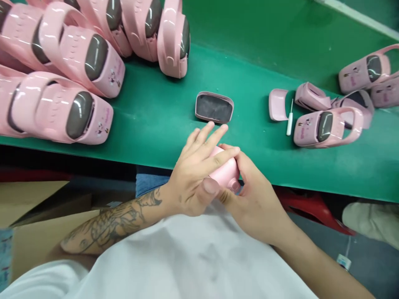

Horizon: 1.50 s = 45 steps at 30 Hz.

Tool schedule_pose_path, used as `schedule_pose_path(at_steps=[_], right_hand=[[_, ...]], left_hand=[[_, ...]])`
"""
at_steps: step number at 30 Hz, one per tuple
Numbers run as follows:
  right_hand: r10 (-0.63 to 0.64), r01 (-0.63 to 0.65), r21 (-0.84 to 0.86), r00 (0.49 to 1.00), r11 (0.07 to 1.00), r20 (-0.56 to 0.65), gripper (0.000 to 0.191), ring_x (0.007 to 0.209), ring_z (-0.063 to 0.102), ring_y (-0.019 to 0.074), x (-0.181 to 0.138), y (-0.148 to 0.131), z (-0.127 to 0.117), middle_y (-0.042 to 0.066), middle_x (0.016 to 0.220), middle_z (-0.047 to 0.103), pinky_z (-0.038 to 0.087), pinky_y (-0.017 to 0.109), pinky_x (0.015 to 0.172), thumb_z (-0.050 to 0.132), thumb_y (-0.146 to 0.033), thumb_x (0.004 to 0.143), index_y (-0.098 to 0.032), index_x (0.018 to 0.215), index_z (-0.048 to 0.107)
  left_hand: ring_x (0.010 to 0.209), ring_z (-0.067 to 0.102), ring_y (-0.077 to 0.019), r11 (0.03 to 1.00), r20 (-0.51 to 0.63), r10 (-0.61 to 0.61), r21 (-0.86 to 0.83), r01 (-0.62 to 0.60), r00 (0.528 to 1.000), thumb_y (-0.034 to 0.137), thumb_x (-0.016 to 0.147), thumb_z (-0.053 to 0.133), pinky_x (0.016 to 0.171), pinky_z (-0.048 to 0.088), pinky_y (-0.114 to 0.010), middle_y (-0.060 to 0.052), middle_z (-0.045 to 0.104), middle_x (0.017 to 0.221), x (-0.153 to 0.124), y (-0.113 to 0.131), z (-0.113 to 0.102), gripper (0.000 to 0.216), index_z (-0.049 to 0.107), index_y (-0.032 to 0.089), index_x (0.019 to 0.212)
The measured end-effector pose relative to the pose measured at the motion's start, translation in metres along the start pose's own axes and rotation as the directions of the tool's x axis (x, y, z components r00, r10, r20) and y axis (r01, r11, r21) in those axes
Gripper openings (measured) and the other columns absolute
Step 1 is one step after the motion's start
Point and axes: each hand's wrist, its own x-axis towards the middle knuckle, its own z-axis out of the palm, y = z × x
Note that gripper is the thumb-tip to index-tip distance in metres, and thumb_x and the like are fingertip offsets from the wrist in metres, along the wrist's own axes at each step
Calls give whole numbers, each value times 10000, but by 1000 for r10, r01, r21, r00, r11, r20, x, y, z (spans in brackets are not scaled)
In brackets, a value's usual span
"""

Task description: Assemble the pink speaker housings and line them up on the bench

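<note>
A rounded pink plastic part (226, 173) with a small round knob sits between my two hands, just off the bench's front edge. My left hand (195, 170) lies over its left side, index finger across the top and thumb at the lower side, other fingers stretched forward. My right hand (254, 195) wraps around its right side, thumb underneath. Part of the piece is hidden by my fingers. Just past my left fingertips, a pink-rimmed shell (215, 108) with a dark inner face lies on the green bench (156, 112).
Several pink handled housings (107, 81) with dark windows crowd the left. On the right lie a white-handled screwdriver (289, 123), a curved pink cover (277, 104) and another pink handled housing (311, 131). Cardboard boxes (52, 232) stand below the bench on the left.
</note>
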Motion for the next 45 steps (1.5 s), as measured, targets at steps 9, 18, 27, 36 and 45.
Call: schedule_pose_path(at_steps=[9,18,27,36,45], right_hand=[[-231,211,-111,946,971,-229,467,1274,639,339,-1,20,29,146,1394,646,642,486,893,766,-394,906,-231,1302,583],[-485,370,-443,857,816,-177,719,1496,505,381,5,42,31,246,1594,503,505,598,1182,591,-468,1042,-146,1618,305],[-408,296,-396,881,869,-238,720,1356,596,352,17,52,24,176,1492,596,548,585,1113,708,-530,951,-209,1546,461],[-279,150,-374,906,915,-319,812,1107,646,306,15,47,27,103,1207,571,618,531,971,810,-653,830,-265,1504,575],[-287,209,-261,907,942,-308,605,929,726,265,18,37,24,51,1155,762,644,454,853,868,-424,807,-295,1358,654]], left_hand=[[1242,747,-312,991,-230,44,-116,-72,972,516,1137,236,1044,574,-515,-196,772,1333,7,2,17,654,778,178,1274],[1197,765,-277,948,-293,-280,-235,214,914,533,1145,239,1059,587,-474,-105,829,1220,11,-1,15,676,833,211,1153],[1183,744,-293,935,-185,-342,-167,313,921,645,1091,371,1029,583,-429,-128,783,1318,14,-14,-5,648,768,172,1288],[1080,780,-248,934,-354,-357,-145,326,864,575,1114,416,939,611,-377,-95,831,1198,10,-15,4,552,807,199,1218],[974,793,-220,900,-430,-436,-220,377,791,599,1110,418,839,614,-334,-77,848,1120,8,-16,8,564,829,220,1181]])
